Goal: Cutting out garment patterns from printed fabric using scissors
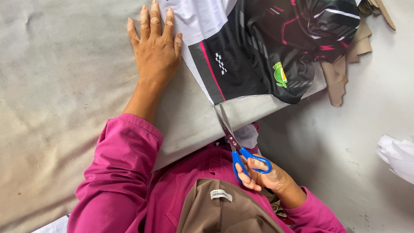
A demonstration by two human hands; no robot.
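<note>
My left hand (pixel 156 47) lies flat, fingers spread, on the grey table covering (pixel 60 86), pressing the edge of a printed fabric sheet (pixel 258 47) that is black, white and grey with pink lines and a small green-yellow emblem. My right hand (pixel 263 174) grips blue-handled scissors (pixel 241 157) near my chest. The scissor blades point up into the fabric's lower white edge, at the start of a cut. Pink sleeves cover both my arms.
Brown paper scraps (pixel 345 69) lie at the upper right beside the fabric. Crumpled white paper (pixel 399 155) sits on the grey floor at the right edge. A brown cloth with a small label (pixel 220 207) hangs below my chest.
</note>
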